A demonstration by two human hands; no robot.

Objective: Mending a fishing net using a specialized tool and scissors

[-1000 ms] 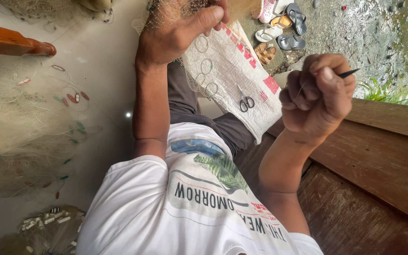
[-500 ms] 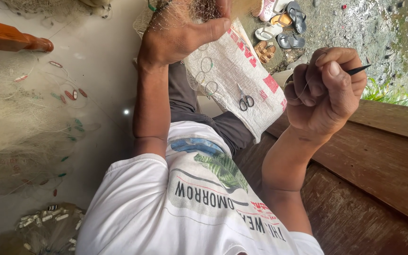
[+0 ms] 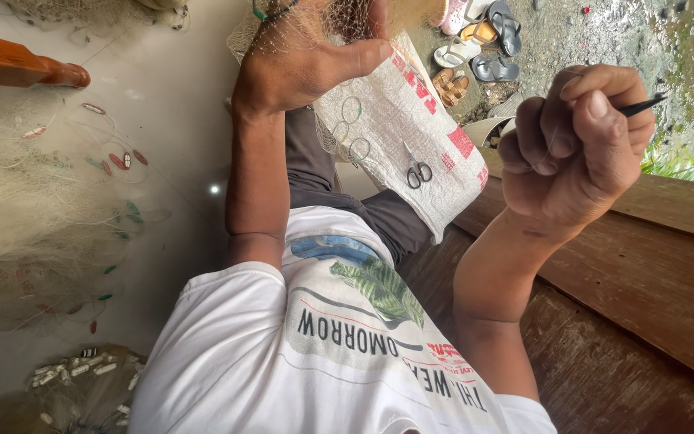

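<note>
Pale concrete floor lies beneath the white woven sack (image 3: pixel 411 128), above which fine, limp, snag-prone beige fishing net (image 3: pixel 323 24) is bunched in the closed left hand (image 3: pixel 307 68), while a thin black needle (image 3: pixel 640 104) is pinched in the fisted right hand (image 3: pixel 576 145).

Fine translucent mesh net (image 3: pixel 315 24), woven plastic sack (image 3: pixel 411 120) matt, metal scissors (image 3: pixel 418 171), smooth worn wooden bench (image 3: pixel 644 273).

Bare floor (image 3: pixel 178 104) lies open between the heaped net (image 3: pixel 34 217) and the woven sack (image 3: pixel 419 128)
</note>
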